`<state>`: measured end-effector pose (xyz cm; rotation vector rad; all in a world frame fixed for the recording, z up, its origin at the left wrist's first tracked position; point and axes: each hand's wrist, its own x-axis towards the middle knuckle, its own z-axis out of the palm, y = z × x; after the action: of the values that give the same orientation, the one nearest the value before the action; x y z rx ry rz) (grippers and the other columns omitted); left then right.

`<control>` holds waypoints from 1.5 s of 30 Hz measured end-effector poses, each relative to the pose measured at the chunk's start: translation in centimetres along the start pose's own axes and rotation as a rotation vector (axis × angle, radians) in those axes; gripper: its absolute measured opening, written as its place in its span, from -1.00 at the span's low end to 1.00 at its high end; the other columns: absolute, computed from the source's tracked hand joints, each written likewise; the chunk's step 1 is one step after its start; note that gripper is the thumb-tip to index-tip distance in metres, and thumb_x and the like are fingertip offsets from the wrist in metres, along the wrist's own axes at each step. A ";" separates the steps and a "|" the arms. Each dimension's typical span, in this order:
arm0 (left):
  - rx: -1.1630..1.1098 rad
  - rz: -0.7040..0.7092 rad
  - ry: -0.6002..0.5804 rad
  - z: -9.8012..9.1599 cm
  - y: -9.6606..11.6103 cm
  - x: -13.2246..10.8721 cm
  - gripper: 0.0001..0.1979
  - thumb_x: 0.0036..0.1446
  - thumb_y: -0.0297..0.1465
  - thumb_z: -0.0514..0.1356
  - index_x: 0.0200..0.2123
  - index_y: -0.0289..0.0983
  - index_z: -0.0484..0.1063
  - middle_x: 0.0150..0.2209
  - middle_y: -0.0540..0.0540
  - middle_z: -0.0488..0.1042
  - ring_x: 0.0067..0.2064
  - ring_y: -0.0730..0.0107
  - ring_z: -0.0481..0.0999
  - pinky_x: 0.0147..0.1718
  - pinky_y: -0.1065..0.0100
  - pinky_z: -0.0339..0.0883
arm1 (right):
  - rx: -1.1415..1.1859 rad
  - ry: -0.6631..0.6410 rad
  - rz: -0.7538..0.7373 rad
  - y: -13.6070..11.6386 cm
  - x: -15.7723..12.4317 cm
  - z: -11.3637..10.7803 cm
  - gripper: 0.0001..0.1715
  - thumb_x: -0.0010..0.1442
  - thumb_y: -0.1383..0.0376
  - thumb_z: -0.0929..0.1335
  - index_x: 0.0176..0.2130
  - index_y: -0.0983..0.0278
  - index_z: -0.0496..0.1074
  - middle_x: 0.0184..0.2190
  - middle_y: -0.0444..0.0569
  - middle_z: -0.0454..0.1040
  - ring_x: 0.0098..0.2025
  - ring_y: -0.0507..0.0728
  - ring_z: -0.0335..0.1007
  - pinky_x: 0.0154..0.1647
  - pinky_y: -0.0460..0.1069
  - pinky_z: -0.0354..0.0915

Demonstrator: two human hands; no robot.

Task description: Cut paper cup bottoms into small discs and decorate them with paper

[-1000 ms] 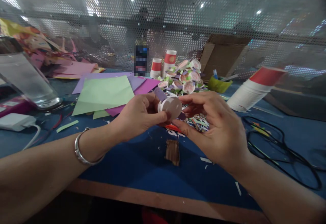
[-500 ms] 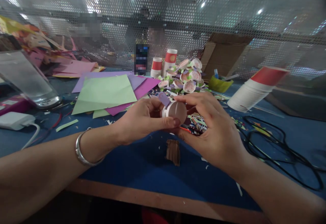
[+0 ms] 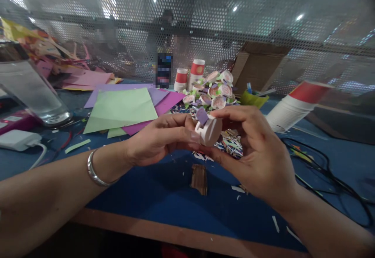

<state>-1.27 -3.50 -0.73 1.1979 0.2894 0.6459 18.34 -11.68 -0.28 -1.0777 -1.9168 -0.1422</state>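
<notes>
Between my two hands, above the blue table, is a small white paper cup bottom with a purple paper tab sticking up from its side. My left hand pinches its left edge with thumb and fingers. My right hand curls round the right side, fingertips at the top and thumb below. Several similar white pieces with green and purple tabs lie in a pile behind my hands. Paper scraps are strewn under them, and a brown corrugated cardboard piece lies nearer to me.
Green paper sheets over purple ones lie left of centre. A glass of water and white charger stand at the left. Stacked paper cups lean at the right, above a black cable. A yellow-green container sits behind.
The white piece has moved slightly right and turned in my hands, its side and purple tab now facing more toward me. My right hand has shifted a little right.
</notes>
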 end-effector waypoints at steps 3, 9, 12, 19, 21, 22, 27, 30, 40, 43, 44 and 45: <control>0.050 0.015 -0.050 -0.3 0.3 0.0 -0.84 0.08 -0.47 0.39 -0.47 -0.34 0.47 -0.40 -0.02 0.53 -0.33 0.50 0.55 -0.23 0.45 0.45 | 0.016 0.016 -0.004 0.0 -0.1 -0.1 -0.44 0.14 0.33 0.53 0.10 0.22 0.39 0.02 0.05 0.44 0.04 0.24 0.43 0.01 0.13 0.43; 0.136 0.087 -0.039 -0.2 0.2 0.2 -0.78 0.13 -0.48 0.38 -0.50 -0.33 0.43 -0.36 -0.03 0.51 -0.29 0.50 0.53 -0.21 0.44 0.43 | 0.046 -0.002 0.030 0.1 0.0 -0.1 -0.46 0.20 0.33 0.50 0.13 0.14 0.37 0.05 0.04 0.43 0.10 0.25 0.40 0.07 0.19 0.43; 0.096 0.087 -0.017 -0.1 -0.1 0.3 -0.78 0.11 -0.47 0.39 -0.50 -0.32 0.44 -0.38 -0.02 0.51 -0.31 0.52 0.52 -0.24 0.47 0.43 | 0.049 -0.007 0.032 0.2 0.0 -0.3 -0.44 0.20 0.33 0.50 0.14 0.12 0.36 0.06 0.04 0.43 0.11 0.27 0.39 0.08 0.21 0.42; 0.090 0.127 -0.083 -0.3 0.1 0.6 -0.80 0.14 -0.47 0.37 -0.48 -0.33 0.44 -0.25 -0.08 0.55 -0.23 0.45 0.56 -0.16 0.38 0.48 | 0.005 -0.017 0.010 0.3 0.3 -0.4 -0.45 0.20 0.34 0.49 0.13 0.14 0.36 0.04 0.06 0.44 0.14 0.28 0.39 0.10 0.21 0.41; 0.158 0.173 -0.113 -0.2 0.4 0.5 -0.80 0.16 -0.48 0.35 -0.47 -0.32 0.42 -0.06 -0.14 0.56 -0.06 0.35 0.57 -0.03 0.30 0.47 | -0.012 -0.011 -0.015 0.2 0.3 -0.5 -0.46 0.19 0.36 0.49 0.13 0.17 0.37 0.03 0.07 0.45 0.14 0.27 0.40 0.11 0.19 0.41; 0.208 0.200 -0.129 -0.2 0.6 0.4 -0.80 0.17 -0.48 0.35 -0.46 -0.32 0.41 0.04 -0.18 0.53 0.06 0.28 0.55 0.05 0.24 0.44 | -0.015 -0.011 -0.030 0.1 0.3 -0.6 -0.47 0.19 0.38 0.49 0.12 0.18 0.37 0.03 0.06 0.45 0.13 0.25 0.41 0.12 0.17 0.40; 0.421 0.303 -0.145 0.0 1.0 -0.3 -0.79 0.17 -0.47 0.36 -0.43 -0.29 0.37 0.21 -0.26 0.44 0.31 0.09 0.37 0.25 0.06 0.28 | -0.010 -0.035 -0.081 -0.2 0.3 -1.0 -0.43 0.17 0.44 0.47 0.13 0.19 0.35 0.04 0.06 0.45 0.09 0.22 0.42 0.08 0.12 0.43; 0.456 0.332 -0.152 0.0 1.1 -0.4 -0.78 0.18 -0.45 0.36 -0.42 -0.29 0.37 0.22 -0.27 0.43 0.27 0.11 0.40 0.24 0.05 0.29 | -0.012 -0.033 -0.094 -0.3 0.4 -1.1 -0.43 0.16 0.46 0.48 0.12 0.20 0.36 0.02 0.06 0.45 0.06 0.21 0.43 0.04 0.10 0.45; 0.565 0.343 -0.123 -0.1 1.3 -0.5 -0.79 0.15 -0.41 0.39 -0.44 -0.29 0.42 0.15 -0.23 0.44 0.23 0.14 0.40 0.25 0.08 0.25 | -0.017 -0.040 -0.121 0.0 0.5 -1.2 -0.41 0.13 0.47 0.50 0.11 0.23 0.36 0.00 0.07 0.46 0.01 0.20 0.45 0.03 0.09 0.46; 0.567 0.355 -0.105 -0.1 1.2 -0.5 -0.77 0.14 -0.41 0.40 -0.44 -0.29 0.40 0.10 -0.24 0.44 0.23 0.15 0.38 0.24 0.10 0.25 | -0.014 -0.041 -0.109 0.1 0.4 -1.2 -0.40 0.12 0.47 0.51 0.12 0.24 0.37 0.01 0.07 0.46 0.02 0.20 0.46 0.04 0.09 0.46; 0.558 0.359 -0.098 -0.1 1.2 -0.5 -0.76 0.13 -0.41 0.40 -0.44 -0.29 0.40 0.08 -0.24 0.44 0.23 0.15 0.38 0.23 0.11 0.26 | -0.010 -0.039 -0.107 0.1 0.3 -1.3 -0.40 0.12 0.46 0.51 0.12 0.24 0.37 0.01 0.08 0.46 0.02 0.20 0.46 0.04 0.09 0.46; 0.550 0.361 -0.095 0.0 1.2 -0.5 -0.76 0.13 -0.40 0.41 -0.44 -0.30 0.39 0.07 -0.24 0.44 0.23 0.15 0.38 0.22 0.12 0.28 | -0.007 -0.038 -0.108 0.1 0.3 -1.3 -0.40 0.13 0.46 0.51 0.12 0.25 0.37 0.01 0.08 0.47 0.03 0.20 0.46 0.04 0.09 0.46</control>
<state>-2.02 -3.50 0.29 1.8293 0.1738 0.8482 19.16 -12.11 0.64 -0.9881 -2.0113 -0.1905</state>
